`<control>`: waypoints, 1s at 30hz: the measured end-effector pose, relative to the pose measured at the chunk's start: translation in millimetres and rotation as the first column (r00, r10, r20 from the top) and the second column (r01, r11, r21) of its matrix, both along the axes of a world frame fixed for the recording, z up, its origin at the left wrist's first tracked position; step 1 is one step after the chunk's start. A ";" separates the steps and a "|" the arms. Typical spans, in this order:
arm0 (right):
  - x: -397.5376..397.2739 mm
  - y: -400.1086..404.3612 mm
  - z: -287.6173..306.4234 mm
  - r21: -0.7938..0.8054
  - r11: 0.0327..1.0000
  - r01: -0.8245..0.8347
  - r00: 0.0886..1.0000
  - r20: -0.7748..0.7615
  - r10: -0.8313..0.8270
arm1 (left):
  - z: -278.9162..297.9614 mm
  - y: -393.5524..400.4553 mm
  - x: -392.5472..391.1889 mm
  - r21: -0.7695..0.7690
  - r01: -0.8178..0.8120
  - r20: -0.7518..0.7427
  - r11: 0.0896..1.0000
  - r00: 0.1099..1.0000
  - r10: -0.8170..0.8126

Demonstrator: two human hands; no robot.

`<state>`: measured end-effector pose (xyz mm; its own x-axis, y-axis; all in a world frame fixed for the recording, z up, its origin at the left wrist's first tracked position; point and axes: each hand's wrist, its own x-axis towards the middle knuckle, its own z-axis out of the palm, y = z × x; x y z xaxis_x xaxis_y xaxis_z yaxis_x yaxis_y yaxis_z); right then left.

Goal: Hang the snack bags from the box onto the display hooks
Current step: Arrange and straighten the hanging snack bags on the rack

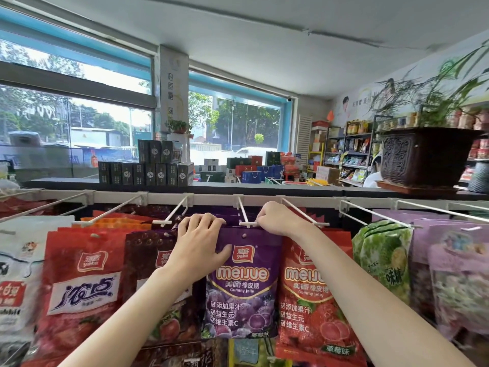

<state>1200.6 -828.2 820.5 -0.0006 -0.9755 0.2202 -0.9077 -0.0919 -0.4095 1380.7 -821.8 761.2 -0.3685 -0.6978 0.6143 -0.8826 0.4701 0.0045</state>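
Purple grape gummy bag, centre frame, sits at the tip of the white display hook — threading step, by my read. Left hand grips its top-left corner, thumb on the front; right hand pinches the top edge at the hook end. Next: slide it back along the prong — label reads "yake", "meijue", "Gummy jelly".

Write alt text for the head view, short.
Two bare hands hold the top edge of a purple gummy bag at the tip of a white display hook: left hand grips its upper left corner, right hand pinches beside the hook. Red snack bags hang alongside.
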 end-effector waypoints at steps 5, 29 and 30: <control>1.1 -22.1 15.8 -0.134 0.986 0.103 0.994 0.047 -0.098 | 14.8 -8.9 -6.0 -0.020 0.019 -0.010 1.000 1.000 -0.019; 7.2 -10.3 13.6 -0.264 0.962 0.061 0.993 0.114 -0.032 | -18.0 -4.6 6.5 -0.167 0.008 0.035 0.986 0.999 -0.002; 8.6 4.8 12.3 -0.379 0.922 0.079 0.986 0.164 -0.017 | -26.6 0.0 11.1 -0.188 0.027 0.009 0.982 1.000 -0.025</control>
